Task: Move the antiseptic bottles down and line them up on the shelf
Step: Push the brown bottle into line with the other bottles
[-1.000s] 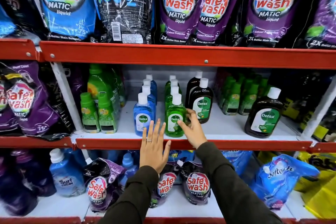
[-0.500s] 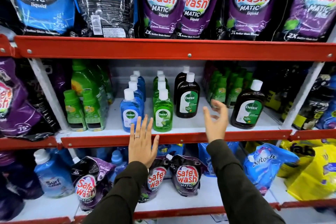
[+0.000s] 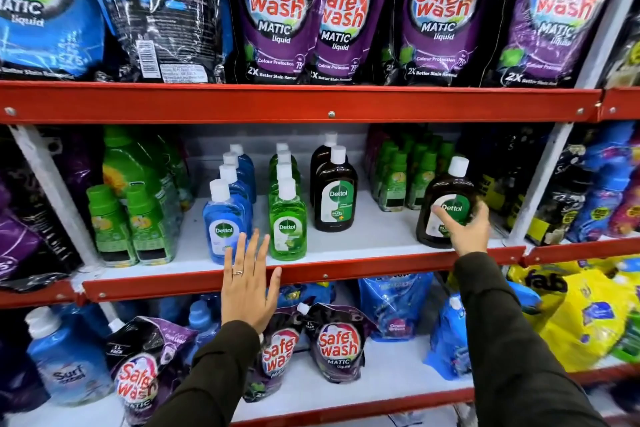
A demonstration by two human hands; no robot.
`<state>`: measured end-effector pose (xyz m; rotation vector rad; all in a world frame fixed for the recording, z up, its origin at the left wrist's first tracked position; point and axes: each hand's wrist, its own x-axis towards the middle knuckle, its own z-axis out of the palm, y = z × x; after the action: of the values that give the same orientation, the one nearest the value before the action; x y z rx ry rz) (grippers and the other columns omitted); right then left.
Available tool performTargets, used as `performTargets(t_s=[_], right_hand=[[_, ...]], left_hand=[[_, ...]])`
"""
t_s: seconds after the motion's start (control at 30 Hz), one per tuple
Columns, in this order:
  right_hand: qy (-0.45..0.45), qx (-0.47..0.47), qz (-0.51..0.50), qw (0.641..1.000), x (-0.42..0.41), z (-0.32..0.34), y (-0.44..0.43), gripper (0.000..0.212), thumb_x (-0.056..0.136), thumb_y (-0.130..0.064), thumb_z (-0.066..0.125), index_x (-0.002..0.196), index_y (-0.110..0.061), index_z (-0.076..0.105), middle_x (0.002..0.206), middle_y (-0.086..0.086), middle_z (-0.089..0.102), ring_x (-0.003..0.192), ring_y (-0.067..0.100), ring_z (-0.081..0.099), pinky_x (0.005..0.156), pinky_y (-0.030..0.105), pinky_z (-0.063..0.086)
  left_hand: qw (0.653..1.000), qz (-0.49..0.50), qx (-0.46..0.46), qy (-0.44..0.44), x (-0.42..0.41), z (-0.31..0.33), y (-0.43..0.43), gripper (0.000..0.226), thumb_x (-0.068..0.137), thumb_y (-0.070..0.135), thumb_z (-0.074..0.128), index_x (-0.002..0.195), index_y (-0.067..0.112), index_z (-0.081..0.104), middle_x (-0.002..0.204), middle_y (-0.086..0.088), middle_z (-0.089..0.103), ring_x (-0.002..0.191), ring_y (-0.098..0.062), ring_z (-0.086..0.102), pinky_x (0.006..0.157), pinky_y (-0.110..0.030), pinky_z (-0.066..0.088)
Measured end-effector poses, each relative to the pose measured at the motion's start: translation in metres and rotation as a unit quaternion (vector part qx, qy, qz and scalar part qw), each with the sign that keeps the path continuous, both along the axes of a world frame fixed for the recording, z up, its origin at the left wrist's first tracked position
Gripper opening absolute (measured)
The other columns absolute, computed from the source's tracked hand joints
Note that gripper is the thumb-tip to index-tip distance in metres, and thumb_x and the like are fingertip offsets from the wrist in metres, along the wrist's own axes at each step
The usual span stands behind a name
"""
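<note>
A store rack fills the view. Red painted metal shelf rails (image 3: pixel 311 104) with small bolt heads run across at three levels, carried by slanting grey steel uprights (image 3: pixel 46 191). The white middle shelf board (image 3: pixel 374 232) has a pale grey back panel (image 3: pixel 207 146) behind it. Glossy purple and black detergent pouches (image 3: pixel 273 17) crowd the top level. A white lower shelf board (image 3: pixel 391 378) carries more pouches and a crumpled yellow plastic bag (image 3: pixel 561 333). Bright, even light glints off the packaging.

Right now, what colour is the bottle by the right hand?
The Dettol bottle is dark brown with a white cap; head view.
</note>
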<state>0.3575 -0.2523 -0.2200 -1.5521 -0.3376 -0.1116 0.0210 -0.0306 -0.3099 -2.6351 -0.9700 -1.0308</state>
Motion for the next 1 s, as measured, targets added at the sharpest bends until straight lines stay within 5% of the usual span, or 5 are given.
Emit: performTargets(t_s=[0.07, 0.23, 0.57, 0.7, 1.0], right_hand=[[0.007, 0.024, 0.009, 1.000, 0.007, 0.001, -0.004, 0.082, 0.069, -0.021, 0.090, 0.137, -0.006, 0.047, 0.122, 0.004, 0.057, 0.111, 0.015, 0.056, 0.078, 0.006, 0.044], [0.019, 0.048, 0.018, 0.999, 0.012, 0.001, -0.013, 0.080, 0.068, -0.016, 0.090, 0.136, -0.001, 0.050, 0.128, 0.009, 0.057, 0.118, 0.015, 0.053, 0.103, 0.029, 0.043], [0.012, 0.051, 0.145, 0.988, -0.033, 0.012, 0.016, 0.062, 0.072, -0.009, 0.086, 0.126, -0.001, 0.058, 0.125, 0.012, 0.066, 0.106, 0.007, 0.065, 0.105, 0.036, 0.049], [0.016, 0.043, 0.220, 0.974, -0.056, 0.019, 0.047, 0.062, 0.072, -0.003, 0.085, 0.127, 0.002, 0.057, 0.127, 0.020, 0.067, 0.119, 0.029, 0.065, 0.106, 0.044, 0.051], [0.019, 0.000, 0.279, 0.960, -0.085, 0.008, 0.088, 0.049, 0.070, -0.001, 0.085, 0.112, -0.009, 0.060, 0.106, -0.005, 0.069, 0.091, -0.010, 0.067, 0.074, 0.008, 0.054]], left_hand=[[1.000, 0.002, 0.000, 0.003, 0.000, 0.001, 0.000, 0.068, 0.102, 0.045, 0.027, 0.160, 0.010, 0.025, 0.170, -0.011, 0.020, 0.159, -0.029, 0.012, 0.129, -0.051, 0.008], [1.000, 0.002, 0.001, 0.004, -0.001, 0.001, -0.001, 0.067, 0.102, 0.045, 0.027, 0.159, 0.010, 0.026, 0.170, -0.012, 0.021, 0.158, -0.030, 0.013, 0.128, -0.052, 0.011], [1.000, -0.002, -0.004, -0.001, -0.001, 0.002, -0.002, 0.066, 0.102, 0.044, 0.029, 0.159, 0.010, 0.028, 0.170, -0.011, 0.021, 0.159, -0.029, 0.012, 0.128, -0.052, 0.012], [1.000, 0.003, 0.000, 0.007, 0.000, 0.000, 0.000, 0.067, 0.103, 0.044, 0.028, 0.160, 0.011, 0.025, 0.170, -0.010, 0.019, 0.159, -0.029, 0.011, 0.128, -0.052, 0.014], [1.000, -0.009, 0.016, 0.007, -0.002, -0.004, 0.006, 0.068, 0.103, 0.043, 0.031, 0.163, 0.015, 0.015, 0.172, -0.007, 0.013, 0.160, -0.027, 0.006, 0.128, -0.051, 0.010]])
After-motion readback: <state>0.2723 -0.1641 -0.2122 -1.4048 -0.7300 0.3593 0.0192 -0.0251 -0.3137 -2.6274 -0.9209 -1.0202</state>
